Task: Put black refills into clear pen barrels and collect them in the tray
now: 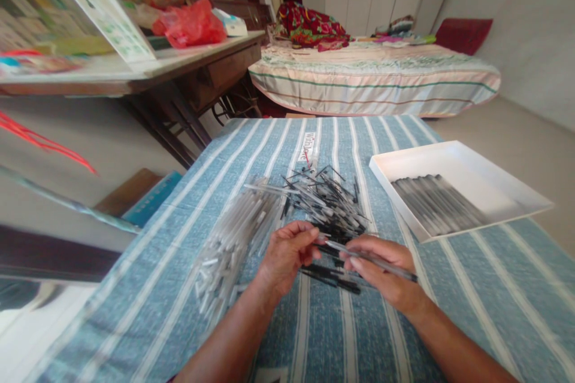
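My right hand [381, 269] holds a clear-barrelled pen [377, 258], its dark end pointing right and its light tip pointing left. Opposite that tip, my left hand [290, 251] is closed in a pinch; a small pale piece may be between the fingers, too small to name. Behind my hands lies a loose heap of black pen parts [326, 197]. To the left, a pile of clear pen barrels [242, 227] spreads over the striped cloth. Several dark pen pieces [332, 278] lie below my hands.
A white box lid [498, 185] at the right holds a row of pens [435, 203]. Blue striped cloth [166, 287] covers the table. A wooden desk [179, 69] with a red plastic bag [191, 23] stands at the left, and a bed [381, 78] behind.
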Demonstrator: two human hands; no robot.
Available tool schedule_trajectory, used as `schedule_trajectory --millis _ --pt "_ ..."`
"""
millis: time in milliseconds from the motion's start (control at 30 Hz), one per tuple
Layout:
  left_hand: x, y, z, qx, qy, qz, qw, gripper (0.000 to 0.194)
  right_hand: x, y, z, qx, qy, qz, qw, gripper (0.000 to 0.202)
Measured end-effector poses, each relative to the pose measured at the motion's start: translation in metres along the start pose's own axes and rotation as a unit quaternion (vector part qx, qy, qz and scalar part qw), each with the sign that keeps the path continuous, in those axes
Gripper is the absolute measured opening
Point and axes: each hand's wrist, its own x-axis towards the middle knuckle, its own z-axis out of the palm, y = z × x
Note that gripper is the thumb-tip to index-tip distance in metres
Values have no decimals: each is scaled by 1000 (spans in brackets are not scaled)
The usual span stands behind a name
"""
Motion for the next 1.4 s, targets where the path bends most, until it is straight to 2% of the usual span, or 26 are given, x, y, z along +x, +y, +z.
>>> schedule_trajectory --millis 300,500,800,967,1400 --pt "-1 -5 3 -29 -21 -29 999 19 -2 9 3 72 34 41 996 14" --pt "-2 -6 5 -42 -14 -33 998 23 -2 9 3 65 42 49 996 14" --pt "-2 -18 8 -80 -73 -48 993 22 0 7 6 40 57 65 995 15" --pt "-3 -21 11 -109 -60 -46 991 22 -1 8 8 62 60 82 993 13" --pt "-3 -31 16 -104 -27 -33 994 21 -1 14 13 29 66 70 995 7"
